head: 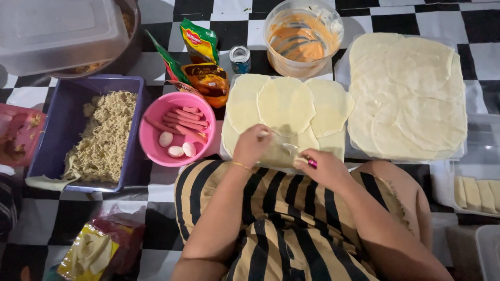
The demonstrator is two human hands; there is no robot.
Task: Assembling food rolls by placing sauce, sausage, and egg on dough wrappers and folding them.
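Head view, looking down over my lap: my left hand (252,145) presses flat on a round wrapper (278,153) at the near edge of the tray (225,151), fingers spread, apparently pinning it so it cannot slide. My right hand (324,165) is closed on the same wrapper's right edge, thumb and fingers pinched as if folding or rolling it; what lies inside the fold I cannot tell. The two hands sit near each other, not touching.

Beyond them, more pale wrappers (286,106) lie overlapped on that tray, within reach. A larger stack of wrappers (409,93) sits to the right. A tub of orange sauce (302,39) stands behind, beside a small can (240,59) and sauce pouches (205,67).

To the left, a pink bowl (156,148) holds sausage strips and small eggs, and a purple bin (57,135) holds cooked noodles, fillings set on the off side. Finished rolls (476,192) lie in a clear container at right. All of it rests on a checkered floor (156,203).
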